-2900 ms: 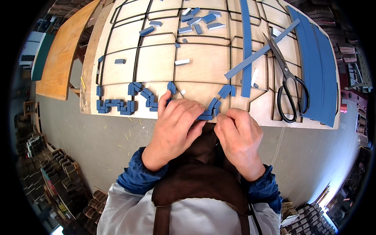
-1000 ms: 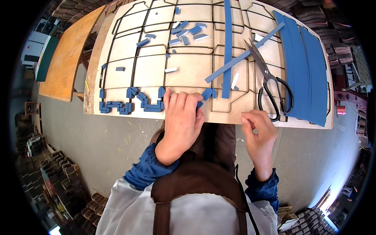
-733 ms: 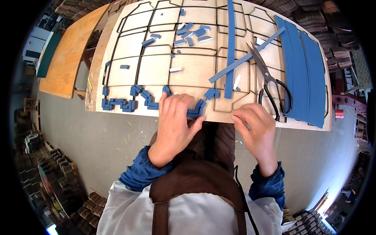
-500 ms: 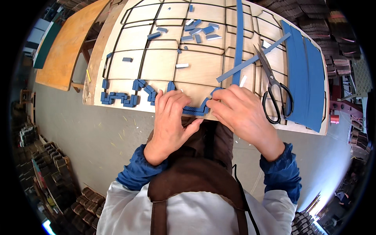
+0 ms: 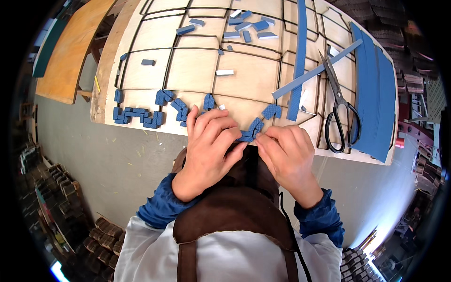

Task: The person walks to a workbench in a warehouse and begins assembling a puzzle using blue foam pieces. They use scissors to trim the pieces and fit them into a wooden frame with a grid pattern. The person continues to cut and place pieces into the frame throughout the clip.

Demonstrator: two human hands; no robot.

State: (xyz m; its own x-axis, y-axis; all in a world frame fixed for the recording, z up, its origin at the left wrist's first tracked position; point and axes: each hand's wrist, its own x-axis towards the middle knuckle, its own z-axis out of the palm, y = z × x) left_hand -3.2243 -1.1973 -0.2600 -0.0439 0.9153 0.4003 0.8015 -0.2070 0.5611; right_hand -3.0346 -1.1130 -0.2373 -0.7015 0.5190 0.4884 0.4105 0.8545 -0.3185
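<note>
Along the near edge of a plywood cutting-die board (image 5: 244, 105), blue foam pieces (image 5: 151, 120) stand beside dark steel blades. My left hand (image 5: 211, 145) rests over the near edge, fingers bent onto the foam and thumb held apart. Just right of it, my right hand (image 5: 286, 160) pinches at a blue foam strip (image 5: 247, 136) with thumb and index finger. Angled foam pieces (image 5: 271, 111) sit beyond the right fingertips. What lies under my left fingers is hidden.
Black-handled scissors (image 5: 342, 110) lie on the board at right, blades over a narrow blue strip (image 5: 319, 68). Wide blue foam sheets (image 5: 373, 94) cover the right end. Loose foam blocks (image 5: 246, 28) are scattered toward the far side. A wooden table (image 5: 70, 56) stands at left.
My right hand has drawn nearer the board's edge and my left hand, uncovering the angled foam pieces. The view has shifted slightly. My left hand stays at the foam.
</note>
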